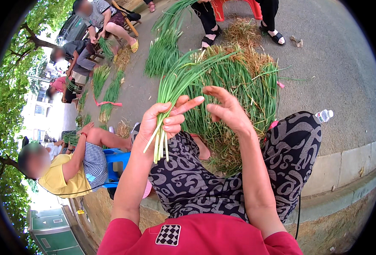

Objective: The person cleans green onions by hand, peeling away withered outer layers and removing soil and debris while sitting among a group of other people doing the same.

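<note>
A bunch of long green chive-like stalks [175, 80] with pale cut ends is in my left hand [166, 119], whose fingers wrap round it while the index finger sticks out to the right. Just right of it, my right hand [228, 110] is raised with fingers apart and half curled, holding nothing that I can see. Below both hands lies a large heap of green stalks [230, 140] with dry straw-coloured tops [260, 63] on the pavement, between my knees in patterned dark trousers [290, 157].
Several people sit along the left among smaller bundles [111, 93], one in yellow [69, 174] beside a blue stool [113, 161]. Across from me are a person's sandalled feet [277, 36] and red stool [257, 10]. A bottle [324, 115] stands right, near a concrete edge [345, 165].
</note>
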`<action>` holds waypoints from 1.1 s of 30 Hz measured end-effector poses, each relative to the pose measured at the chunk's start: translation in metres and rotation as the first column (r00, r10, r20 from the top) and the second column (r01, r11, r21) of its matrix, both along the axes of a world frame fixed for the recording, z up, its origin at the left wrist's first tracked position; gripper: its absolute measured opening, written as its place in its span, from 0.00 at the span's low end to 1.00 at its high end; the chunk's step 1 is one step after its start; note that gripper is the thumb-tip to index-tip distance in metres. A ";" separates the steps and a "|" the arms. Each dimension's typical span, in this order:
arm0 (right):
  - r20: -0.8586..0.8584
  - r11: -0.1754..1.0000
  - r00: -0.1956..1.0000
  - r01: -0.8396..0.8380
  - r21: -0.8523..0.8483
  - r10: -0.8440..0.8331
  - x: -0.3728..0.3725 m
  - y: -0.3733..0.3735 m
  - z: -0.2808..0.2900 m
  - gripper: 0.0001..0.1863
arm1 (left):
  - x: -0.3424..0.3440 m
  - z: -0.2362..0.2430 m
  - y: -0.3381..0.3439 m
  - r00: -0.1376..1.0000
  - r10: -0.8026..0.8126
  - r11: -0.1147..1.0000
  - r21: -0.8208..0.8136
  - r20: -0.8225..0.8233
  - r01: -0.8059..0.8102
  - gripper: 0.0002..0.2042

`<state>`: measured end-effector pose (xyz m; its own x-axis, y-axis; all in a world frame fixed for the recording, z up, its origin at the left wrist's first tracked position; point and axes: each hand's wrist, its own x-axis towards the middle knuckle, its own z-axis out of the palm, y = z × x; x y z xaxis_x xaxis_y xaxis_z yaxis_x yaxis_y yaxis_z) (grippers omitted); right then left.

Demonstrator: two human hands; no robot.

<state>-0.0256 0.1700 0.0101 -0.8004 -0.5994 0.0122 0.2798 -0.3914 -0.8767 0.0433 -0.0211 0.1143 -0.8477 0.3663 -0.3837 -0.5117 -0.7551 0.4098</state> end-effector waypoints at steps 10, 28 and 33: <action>-0.182 0.991 0.978 -0.113 -0.067 0.099 0.020 -0.040 -0.017 0.14 | 0.004 -0.016 0.002 0.995 -0.079 0.983 0.164 -0.055 0.087 0.23; -0.010 0.932 0.933 0.360 0.046 -0.360 0.002 -0.027 -0.036 0.11 | 0.018 -0.024 0.019 0.979 -0.199 0.931 -0.302 0.050 0.205 0.14; -0.076 0.914 0.914 0.403 0.049 -0.399 0.000 -0.029 -0.033 0.11 | 0.019 -0.029 0.024 0.985 -0.132 0.672 -0.720 0.109 0.170 0.13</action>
